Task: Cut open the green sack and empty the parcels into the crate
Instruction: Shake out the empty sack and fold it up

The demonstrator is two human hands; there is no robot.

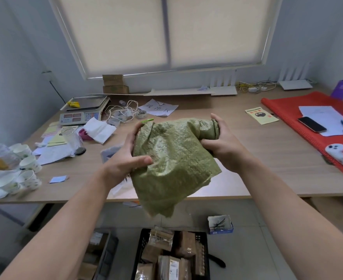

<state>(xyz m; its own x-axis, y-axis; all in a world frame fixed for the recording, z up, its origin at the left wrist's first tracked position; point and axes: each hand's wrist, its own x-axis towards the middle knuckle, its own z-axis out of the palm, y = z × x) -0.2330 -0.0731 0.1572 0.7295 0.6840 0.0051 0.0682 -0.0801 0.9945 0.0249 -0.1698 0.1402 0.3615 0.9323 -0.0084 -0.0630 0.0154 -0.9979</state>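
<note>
Sack: the green sack (172,158) is limp and crumpled, held up in the air over the near edge of the wooden table (267,162), its loose lower end hanging down past the table edge.
Left hand: the left hand (126,158) grips the sack's left side, thumb pressed on the front of the fabric, fingers curled around behind.
Right hand: the right hand (223,146) is closed tight on the bunched upper right corner, which sticks out above the fist.
Sack against the grip: it spans between both hands and sags below them.
Crate: the black crate (140,251) stands on the floor beneath the sack.
Parcels: brown parcels (166,257) lie piled inside the crate.
</note>
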